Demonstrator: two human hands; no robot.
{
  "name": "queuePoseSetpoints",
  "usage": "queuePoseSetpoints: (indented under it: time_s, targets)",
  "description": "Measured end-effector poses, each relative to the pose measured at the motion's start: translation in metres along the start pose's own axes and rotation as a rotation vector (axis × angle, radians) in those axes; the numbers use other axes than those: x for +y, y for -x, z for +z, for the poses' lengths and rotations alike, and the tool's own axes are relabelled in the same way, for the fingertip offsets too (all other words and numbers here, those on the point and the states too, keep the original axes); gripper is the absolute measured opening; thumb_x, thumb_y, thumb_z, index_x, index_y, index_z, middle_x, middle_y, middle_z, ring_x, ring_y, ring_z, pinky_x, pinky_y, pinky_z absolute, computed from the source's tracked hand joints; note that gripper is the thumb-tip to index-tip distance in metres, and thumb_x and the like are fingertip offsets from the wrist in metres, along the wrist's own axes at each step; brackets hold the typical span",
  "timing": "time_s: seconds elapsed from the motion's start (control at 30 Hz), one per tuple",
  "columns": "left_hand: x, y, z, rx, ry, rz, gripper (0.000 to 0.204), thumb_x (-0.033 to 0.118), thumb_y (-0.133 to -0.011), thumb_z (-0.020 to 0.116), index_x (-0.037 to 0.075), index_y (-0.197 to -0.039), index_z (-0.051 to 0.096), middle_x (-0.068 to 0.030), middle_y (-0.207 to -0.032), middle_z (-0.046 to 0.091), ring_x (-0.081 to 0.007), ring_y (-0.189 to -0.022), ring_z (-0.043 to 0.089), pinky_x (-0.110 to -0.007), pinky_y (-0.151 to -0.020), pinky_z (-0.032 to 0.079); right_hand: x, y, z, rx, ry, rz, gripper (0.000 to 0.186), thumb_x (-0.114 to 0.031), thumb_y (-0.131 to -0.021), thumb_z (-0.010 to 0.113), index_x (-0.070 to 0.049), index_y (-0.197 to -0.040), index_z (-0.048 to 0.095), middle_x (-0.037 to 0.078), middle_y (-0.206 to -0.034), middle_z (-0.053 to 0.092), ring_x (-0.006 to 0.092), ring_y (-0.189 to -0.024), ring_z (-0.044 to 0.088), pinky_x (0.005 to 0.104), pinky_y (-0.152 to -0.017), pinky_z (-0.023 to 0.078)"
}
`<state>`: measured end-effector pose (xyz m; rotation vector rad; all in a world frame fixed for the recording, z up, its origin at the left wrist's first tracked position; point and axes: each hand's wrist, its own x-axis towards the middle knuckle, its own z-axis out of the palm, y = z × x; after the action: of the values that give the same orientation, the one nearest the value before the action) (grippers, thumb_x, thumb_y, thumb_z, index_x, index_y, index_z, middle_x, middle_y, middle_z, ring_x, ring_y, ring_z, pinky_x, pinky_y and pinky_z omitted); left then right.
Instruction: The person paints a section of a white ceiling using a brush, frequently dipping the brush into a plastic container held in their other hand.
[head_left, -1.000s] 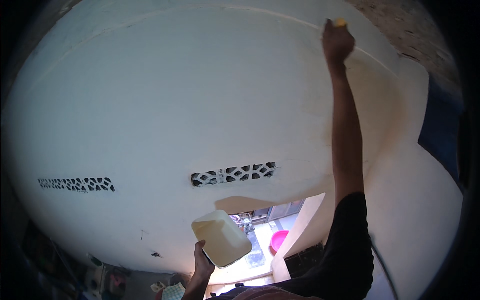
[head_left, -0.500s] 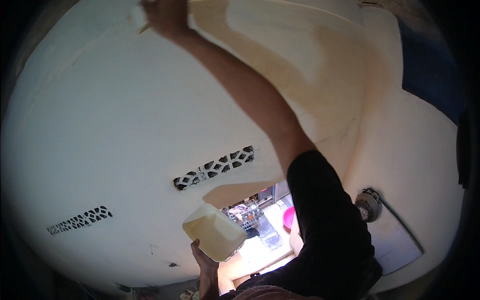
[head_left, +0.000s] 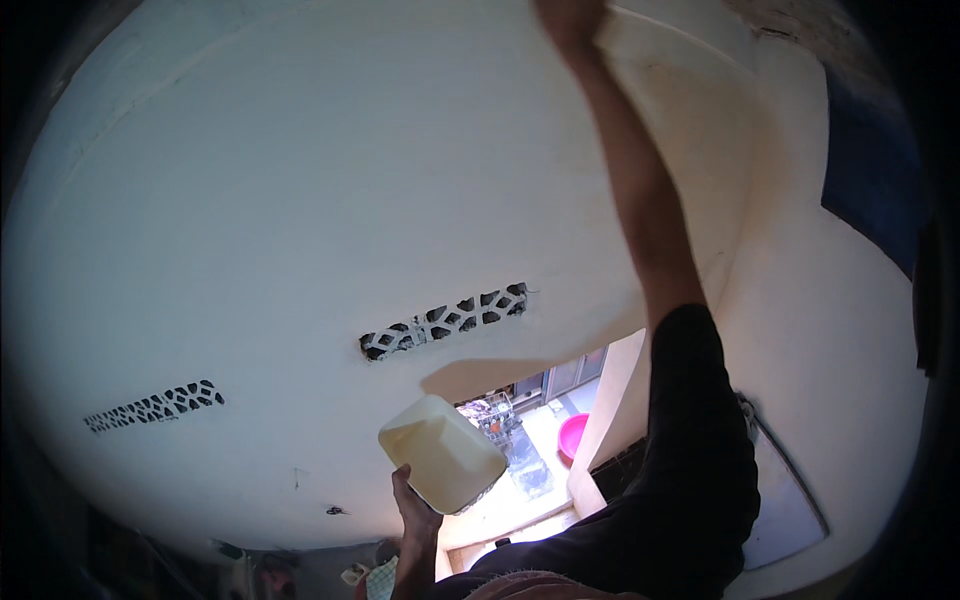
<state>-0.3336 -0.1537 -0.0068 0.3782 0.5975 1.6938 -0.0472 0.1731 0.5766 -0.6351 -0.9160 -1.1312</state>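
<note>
My left hand (head_left: 417, 505) grips a cream-coloured rectangular tub (head_left: 450, 458) with rounded corners, its thumb over the near left rim. The tub is held out in front of the pale wall (head_left: 270, 230), its inside facing up at me. A shadow falls across part of its inside. High up, my right arm reaches to the top edge of the picture. There my right hand (head_left: 575, 22) is near the upper wall, blurred and partly cut off. Its fingers, and anything in them, are out of sight.
Two patterned vent openings (head_left: 445, 320) pierce the wall. Beyond the tub, a bright doorway gap shows a pink basin (head_left: 573, 437) and a wire rack (head_left: 490, 415). A whitish panel (head_left: 780, 505) stands at the lower right; a dark blue area (head_left: 870, 170) is at the upper right.
My right hand has swept right along the top of the wall; the whitish thing seen in it earlier is now out of view. The tub in my left hand has shifted slightly right.
</note>
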Motion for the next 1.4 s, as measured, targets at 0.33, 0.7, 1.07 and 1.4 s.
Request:
queuePoseSetpoints:
  time_s: [0.33, 0.7, 1.07, 1.4]
  targets:
    - [0.014, 0.008, 0.005, 0.014, -0.143, 0.066, 0.061, 0.042, -0.088, 0.045, 0.003, -0.135, 0.044, -0.0134, -0.128, 0.054, -0.0292, -0.118, 0.054, -0.044, -0.097, 0.046, -0.294, -0.003, -0.057, -0.208, -1.115, 0.25, 0.032, -0.027, -0.076, 0.07, 0.004, -0.081, 0.063, 0.021, -0.066, 0.064, 0.0403, -0.066, 0.065, 0.0503, -0.068, 0.051]
    - [0.003, 0.0, 0.018, 0.024, -0.176, 0.08, 0.058, 0.041, -0.091, 0.041, 0.003, -0.134, 0.045, -0.0131, -0.126, 0.055, -0.0275, -0.114, 0.056, -0.043, -0.094, 0.047, 0.086, 0.026, -0.034, 0.009, 0.009, 0.242, 0.028, -0.025, -0.086, 0.067, -0.001, -0.076, 0.061, 0.018, -0.063, 0.063, 0.0389, -0.058, 0.061, 0.0487, -0.054, 0.047]
    - [-0.004, 0.0, 0.019, 0.004, -0.098, 0.039, 0.056, 0.039, -0.09, 0.042, 0.002, -0.132, 0.047, -0.0128, -0.123, 0.057, -0.028, -0.112, 0.056, -0.042, -0.094, 0.047, -0.215, 0.027, -0.01, 0.012, -0.716, 0.156, 0.015, -0.017, -0.075, 0.066, -0.002, -0.075, 0.062, 0.014, -0.058, 0.061, 0.0339, -0.054, 0.062, 0.0478, -0.056, 0.049]
    - [-0.007, 0.006, 0.016, 0.019, -0.093, 0.017, 0.057, 0.038, -0.09, 0.042, 0.002, -0.134, 0.044, -0.0136, -0.125, 0.056, -0.028, -0.115, 0.056, -0.042, -0.096, 0.046, -0.131, 0.038, 0.026, -0.049, -0.507, 0.268, 0.033, -0.027, -0.086, 0.069, 0.001, -0.07, 0.063, 0.017, -0.064, 0.061, 0.0339, -0.059, 0.059, 0.0452, -0.058, 0.048]
